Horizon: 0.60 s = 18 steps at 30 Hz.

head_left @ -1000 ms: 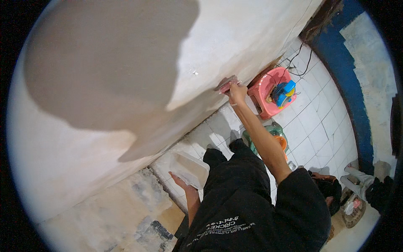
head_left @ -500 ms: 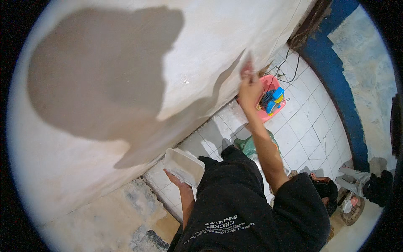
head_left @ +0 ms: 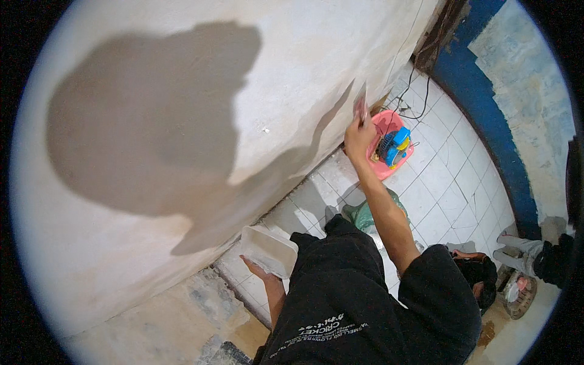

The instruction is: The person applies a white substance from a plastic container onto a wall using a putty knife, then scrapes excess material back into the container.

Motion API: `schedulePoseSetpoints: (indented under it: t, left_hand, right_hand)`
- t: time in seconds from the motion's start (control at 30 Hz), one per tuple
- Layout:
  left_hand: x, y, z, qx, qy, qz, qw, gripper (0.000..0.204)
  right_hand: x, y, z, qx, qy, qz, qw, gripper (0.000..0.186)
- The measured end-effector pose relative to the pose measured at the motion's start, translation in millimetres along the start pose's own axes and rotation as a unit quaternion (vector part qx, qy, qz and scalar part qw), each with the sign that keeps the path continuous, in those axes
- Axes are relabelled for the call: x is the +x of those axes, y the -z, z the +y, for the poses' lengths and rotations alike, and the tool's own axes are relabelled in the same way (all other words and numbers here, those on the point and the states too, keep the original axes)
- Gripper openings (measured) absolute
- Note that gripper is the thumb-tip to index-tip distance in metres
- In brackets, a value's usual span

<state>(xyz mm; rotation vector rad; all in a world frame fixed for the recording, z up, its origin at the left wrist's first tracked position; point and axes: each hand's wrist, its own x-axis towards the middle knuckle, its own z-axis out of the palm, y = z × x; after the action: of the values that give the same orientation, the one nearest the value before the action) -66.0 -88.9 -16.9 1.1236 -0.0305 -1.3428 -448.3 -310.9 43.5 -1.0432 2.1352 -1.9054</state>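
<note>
Off-white plastered wall (head_left: 304,67), upper left to centre: seems largely coated, tone uneven; remainder hard to judge. Black fabric T-shirt (head_left: 389,310), lower centre: rows of white printed lettering (head_left: 316,327). White rectangular plastic tray (head_left: 275,246), below centre: in left hand (head_left: 260,269), loosely curved beneath, fingertips partly hidden. Right hand (head_left: 359,137), upper right of centre: closed round reddish thin-bladed tool (head_left: 361,106).

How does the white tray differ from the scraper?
The white tray is wide and hollow; the scraper is thin and flat. The tray is whitish all over, while the scraper shows reddish colouring. The tray looks larger than the scraper. Both are held: the tray in the left hand, the scraper in the right hand.
</note>
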Motion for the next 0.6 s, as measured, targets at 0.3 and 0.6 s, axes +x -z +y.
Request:
schedulePoseSetpoints:
  t: [0.3,0.6]
  left_hand:
    - [-6,-28,0,0.049,-0.023,-0.009,0.999,0.071]
    - [-2,-20,1,0.048,0.005,0.073,0.996,0.07]
  right_hand:
    - [-109,-22,-43,0.08,0.016,-0.075,0.994,0.031]
    - [21,-19,184,0.312,-0.371,-0.122,0.866,0.017]
